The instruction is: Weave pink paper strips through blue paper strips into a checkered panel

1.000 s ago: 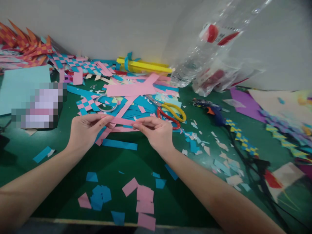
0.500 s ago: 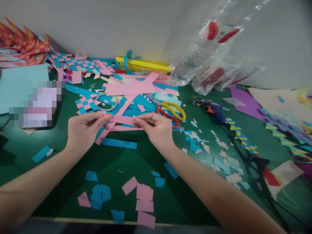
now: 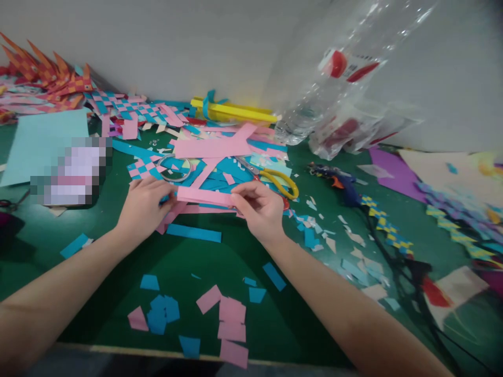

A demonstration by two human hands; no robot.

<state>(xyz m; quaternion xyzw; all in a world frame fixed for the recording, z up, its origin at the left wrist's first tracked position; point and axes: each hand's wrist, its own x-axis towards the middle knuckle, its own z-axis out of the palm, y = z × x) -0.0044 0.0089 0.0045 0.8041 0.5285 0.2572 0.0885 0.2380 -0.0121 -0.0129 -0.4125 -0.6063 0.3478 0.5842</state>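
A pink paper strip [image 3: 204,196] is stretched level between my two hands, just above the green table [image 3: 188,262]. My left hand [image 3: 143,209] pinches its left end with closed fingers. My right hand [image 3: 259,207] pinches its right end the same way. Under the strip lie more pink and blue strips, and one loose blue strip [image 3: 193,233] rests just in front of my hands. Scissors with yellow and red handles [image 3: 277,180] lie right behind my right hand.
Woven pink-and-blue pieces [image 3: 129,107] and a tape roll [image 3: 174,167] lie behind. Clear plastic bottles [image 3: 334,94] lean at the back right, with a glue gun [image 3: 340,180] beside them. Cut paper squares [image 3: 231,319] litter the near edge. A light blue sheet [image 3: 43,141] lies left.
My hands have turned the pink strip slightly, so its flat face shows more, and shifted a little to the right. The camera view has drifted slightly.
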